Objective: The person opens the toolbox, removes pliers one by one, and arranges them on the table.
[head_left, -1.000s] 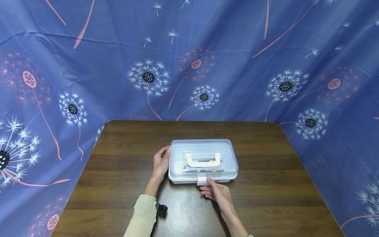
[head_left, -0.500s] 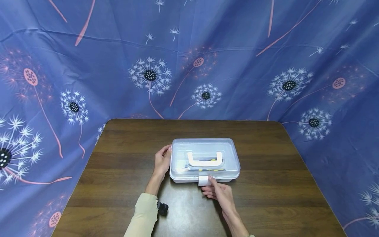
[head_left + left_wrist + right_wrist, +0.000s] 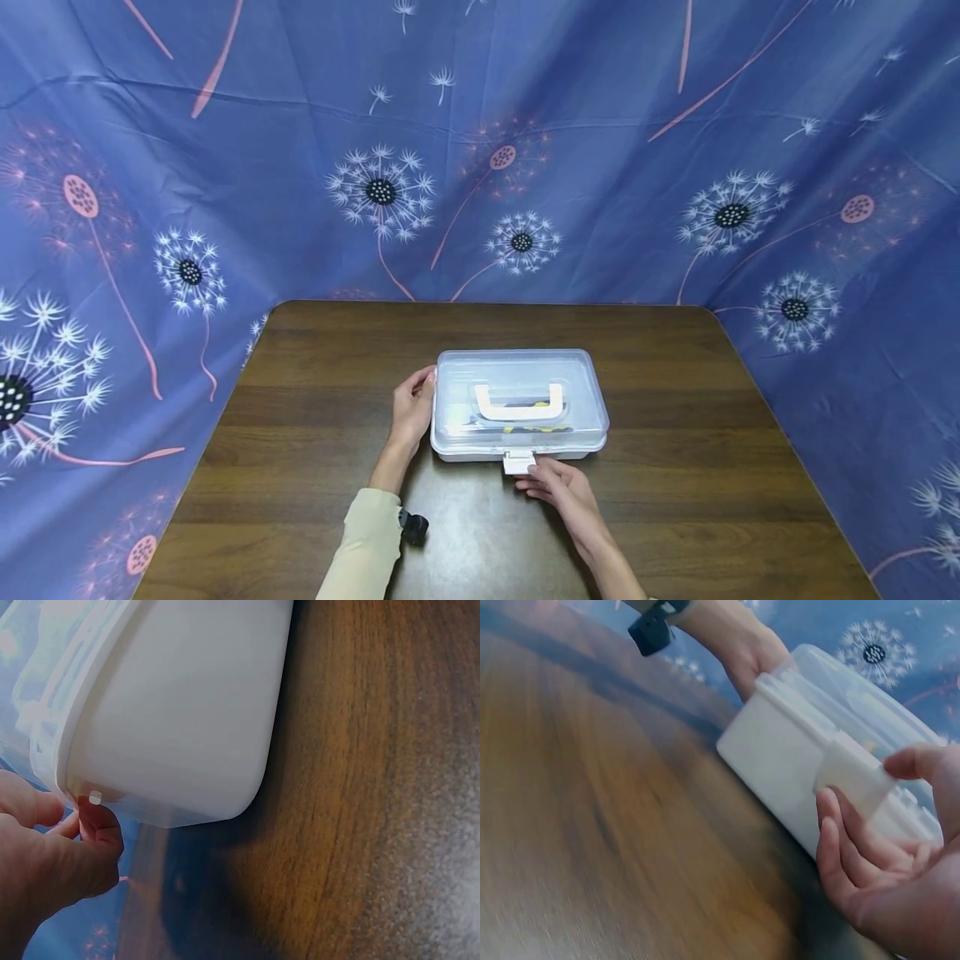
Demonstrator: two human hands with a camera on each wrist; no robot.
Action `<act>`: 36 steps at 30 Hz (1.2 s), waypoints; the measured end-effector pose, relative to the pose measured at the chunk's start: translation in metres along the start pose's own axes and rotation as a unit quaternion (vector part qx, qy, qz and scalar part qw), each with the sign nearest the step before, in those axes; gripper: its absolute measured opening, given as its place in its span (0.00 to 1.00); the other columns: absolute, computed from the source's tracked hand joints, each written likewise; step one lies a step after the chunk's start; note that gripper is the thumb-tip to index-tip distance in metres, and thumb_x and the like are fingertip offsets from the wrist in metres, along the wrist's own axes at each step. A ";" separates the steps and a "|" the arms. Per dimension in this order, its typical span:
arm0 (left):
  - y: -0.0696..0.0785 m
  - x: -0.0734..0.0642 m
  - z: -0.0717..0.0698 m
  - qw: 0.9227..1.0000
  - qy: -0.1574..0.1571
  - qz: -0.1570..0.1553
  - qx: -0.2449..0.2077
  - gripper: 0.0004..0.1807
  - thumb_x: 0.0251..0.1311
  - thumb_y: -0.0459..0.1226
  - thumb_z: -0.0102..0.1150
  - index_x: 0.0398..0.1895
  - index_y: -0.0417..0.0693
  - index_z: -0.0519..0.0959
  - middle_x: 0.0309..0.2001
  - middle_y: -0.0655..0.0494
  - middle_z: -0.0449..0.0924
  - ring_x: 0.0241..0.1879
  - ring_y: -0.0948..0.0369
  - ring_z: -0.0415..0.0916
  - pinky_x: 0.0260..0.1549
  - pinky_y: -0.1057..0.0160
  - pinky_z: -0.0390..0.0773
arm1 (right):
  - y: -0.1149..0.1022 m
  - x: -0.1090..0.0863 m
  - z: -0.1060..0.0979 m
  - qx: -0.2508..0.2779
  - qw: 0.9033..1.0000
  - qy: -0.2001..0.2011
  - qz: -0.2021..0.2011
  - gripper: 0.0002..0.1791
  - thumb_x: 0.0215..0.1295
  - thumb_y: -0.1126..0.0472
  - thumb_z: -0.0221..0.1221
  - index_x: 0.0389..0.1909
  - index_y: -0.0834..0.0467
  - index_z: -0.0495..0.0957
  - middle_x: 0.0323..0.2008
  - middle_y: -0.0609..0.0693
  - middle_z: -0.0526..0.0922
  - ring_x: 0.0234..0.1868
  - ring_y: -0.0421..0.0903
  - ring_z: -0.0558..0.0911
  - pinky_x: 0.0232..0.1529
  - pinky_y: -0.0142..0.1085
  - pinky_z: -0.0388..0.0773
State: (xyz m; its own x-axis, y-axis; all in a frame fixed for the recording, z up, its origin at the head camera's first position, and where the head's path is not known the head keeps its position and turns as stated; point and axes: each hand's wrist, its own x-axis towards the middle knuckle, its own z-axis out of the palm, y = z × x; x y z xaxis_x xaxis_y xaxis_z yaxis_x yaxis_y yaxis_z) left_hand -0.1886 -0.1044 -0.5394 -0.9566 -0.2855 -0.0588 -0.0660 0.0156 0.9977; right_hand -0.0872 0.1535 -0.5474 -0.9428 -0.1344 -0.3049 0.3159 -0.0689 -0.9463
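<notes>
A plastic storage box (image 3: 450, 457) with a clear lid (image 3: 517, 367) and a white handle (image 3: 519, 412) stands on the table. Dark and yellow items (image 3: 536, 430) show dimly through the lid; their kind is unclear. At the left side, my left hand (image 3: 412, 410) holds the box by its rim. In the left wrist view, its fingertips (image 3: 105, 825) are curled under the rim of the white base (image 3: 187, 712). My right hand (image 3: 566, 492) pinches the white front latch (image 3: 519, 462), which tilts outward from the box. The right wrist view shows thumb and fingers on the latch's edges.
The brown wooden table (image 3: 300, 467) spreads around the box. A blue curtain (image 3: 300, 167) with dandelion prints hangs behind it and along both sides. A small black device (image 3: 414, 529) is worn on the left wrist.
The front latch has swung outward from the box, and my right hand has moved slightly down with it. My left hand keeps its hold on the box's left side.
</notes>
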 end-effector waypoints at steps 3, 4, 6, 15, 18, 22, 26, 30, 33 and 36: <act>-0.001 0.000 0.001 1.000 0.000 0.000 -0.003 0.18 0.77 0.34 0.51 0.62 0.34 0.79 0.53 0.38 0.83 0.43 0.63 0.76 0.42 0.71 0.75 | 0.003 0.000 -0.009 -0.015 0.999 -0.032 -0.009 0.26 0.72 0.63 0.61 0.62 0.78 0.71 0.46 0.63 0.87 0.44 0.47 0.87 0.50 0.37 0.83; -0.001 0.000 0.001 1.000 0.000 0.000 -0.005 0.18 0.77 0.34 0.51 0.62 0.34 0.79 0.53 0.38 0.83 0.43 0.63 0.76 0.42 0.71 0.75 | 0.003 0.000 -0.012 -0.020 0.999 -0.042 -0.012 0.27 0.71 0.63 0.62 0.63 0.78 0.70 0.47 0.64 0.87 0.44 0.47 0.87 0.51 0.36 0.83; -0.001 0.000 0.001 1.000 0.000 -0.001 -0.007 0.17 0.77 0.33 0.51 0.62 0.34 0.79 0.53 0.39 0.83 0.42 0.63 0.76 0.41 0.71 0.75 | 0.004 -0.001 -0.018 -0.031 0.998 -0.060 -0.012 0.29 0.71 0.63 0.63 0.64 0.78 0.69 0.48 0.65 0.87 0.45 0.46 0.87 0.51 0.36 0.83; -0.001 0.000 -0.001 1.000 0.000 -0.002 -0.001 0.18 0.77 0.35 0.51 0.63 0.35 0.79 0.55 0.39 0.82 0.45 0.59 0.76 0.42 0.70 0.75 | 0.011 0.006 -0.022 -0.085 0.994 -0.071 -0.017 0.21 0.70 0.67 0.64 0.53 0.81 0.76 0.41 0.68 0.87 0.37 0.48 0.89 0.41 0.37 0.86; 0.000 -0.001 0.000 1.000 0.002 -0.006 0.002 0.18 0.77 0.35 0.52 0.62 0.36 0.79 0.55 0.40 0.82 0.45 0.58 0.76 0.42 0.69 0.75 | 0.014 0.012 -0.018 -0.096 0.994 -0.046 -0.020 0.17 0.71 0.67 0.63 0.46 0.81 0.80 0.36 0.68 0.88 0.32 0.48 0.89 0.36 0.39 0.87; 0.000 -0.001 0.000 1.000 0.003 -0.009 0.006 0.18 0.77 0.36 0.52 0.62 0.37 0.80 0.56 0.42 0.83 0.46 0.56 0.77 0.43 0.68 0.76 | 0.015 0.021 -0.012 -0.115 0.993 -0.007 -0.015 0.15 0.71 0.65 0.63 0.37 0.78 0.84 0.30 0.65 0.88 0.25 0.47 0.87 0.29 0.39 0.86; -0.001 0.000 0.000 1.000 0.002 -0.011 0.005 0.17 0.77 0.36 0.53 0.62 0.38 0.80 0.56 0.42 0.83 0.48 0.55 0.77 0.45 0.68 0.76 | 0.014 0.025 -0.009 -0.129 0.992 0.016 -0.004 0.16 0.70 0.62 0.65 0.32 0.76 0.85 0.26 0.63 0.87 0.22 0.45 0.86 0.24 0.37 0.85; -0.001 -0.001 -0.001 1.000 0.001 -0.009 0.004 0.18 0.77 0.36 0.52 0.62 0.37 0.80 0.57 0.41 0.82 0.50 0.54 0.77 0.45 0.68 0.76 | 0.014 0.027 -0.009 -0.124 0.992 0.019 0.011 0.18 0.70 0.61 0.65 0.33 0.76 0.84 0.25 0.62 0.87 0.21 0.45 0.86 0.24 0.37 0.85; 0.000 -0.001 -0.002 1.000 -0.002 -0.006 0.004 0.18 0.78 0.36 0.51 0.63 0.36 0.79 0.58 0.40 0.82 0.51 0.53 0.77 0.46 0.68 0.75 | 0.012 0.027 -0.010 -0.117 0.993 0.015 0.019 0.18 0.70 0.61 0.65 0.34 0.77 0.84 0.26 0.63 0.87 0.21 0.45 0.87 0.25 0.36 0.85; 0.000 -0.001 -0.002 1.000 -0.004 -0.010 0.001 0.18 0.78 0.36 0.52 0.63 0.37 0.79 0.58 0.41 0.82 0.52 0.53 0.77 0.48 0.67 0.76 | 0.011 0.026 -0.011 -0.113 0.993 0.008 0.026 0.19 0.71 0.61 0.64 0.35 0.78 0.84 0.26 0.63 0.87 0.22 0.45 0.87 0.27 0.37 0.86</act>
State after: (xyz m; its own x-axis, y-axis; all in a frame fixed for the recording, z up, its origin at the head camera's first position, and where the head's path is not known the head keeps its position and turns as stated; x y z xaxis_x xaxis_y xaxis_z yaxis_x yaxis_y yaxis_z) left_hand -0.1871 -0.1059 -0.5396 -0.9571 -0.2788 -0.0794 -0.0862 0.0122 0.9962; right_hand -0.1096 0.1601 -0.5669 -0.9282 -0.1171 -0.3532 0.3332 0.1613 -0.9290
